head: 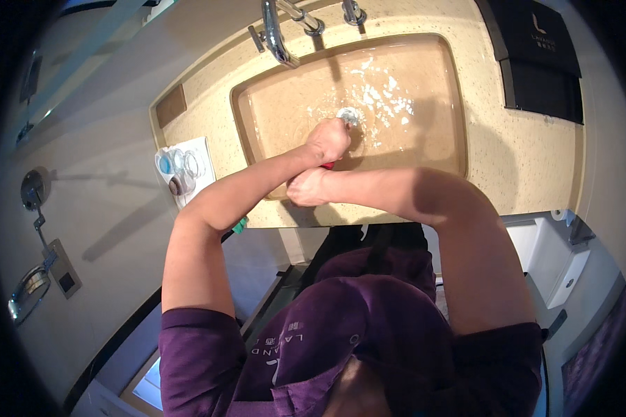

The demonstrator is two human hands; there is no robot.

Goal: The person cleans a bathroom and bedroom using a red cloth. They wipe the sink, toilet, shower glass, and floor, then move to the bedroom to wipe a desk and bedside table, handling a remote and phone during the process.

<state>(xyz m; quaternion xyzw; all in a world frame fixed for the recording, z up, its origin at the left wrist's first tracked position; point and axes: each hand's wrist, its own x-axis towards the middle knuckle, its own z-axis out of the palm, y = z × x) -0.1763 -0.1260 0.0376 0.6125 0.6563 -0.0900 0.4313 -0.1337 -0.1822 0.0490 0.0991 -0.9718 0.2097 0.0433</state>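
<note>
My left hand is a fist above the washbasin, reaching in from the left. Just below it, my right hand is also closed, at the basin's front rim. The forearms nearly cross. Between the two fists a small bit of a red item shows, perhaps a cloth; the fingers hide the rest. Water stands in the basin, with bright glints and ripples. Beyond my left knuckles is a shiny round spot, likely the drain. A chrome faucet arches over the basin's back left.
Several clear cups stand on a white towel at the left of the speckled counter. A green item sits by the front edge. A black box stands back right. A round wall mirror projects at left.
</note>
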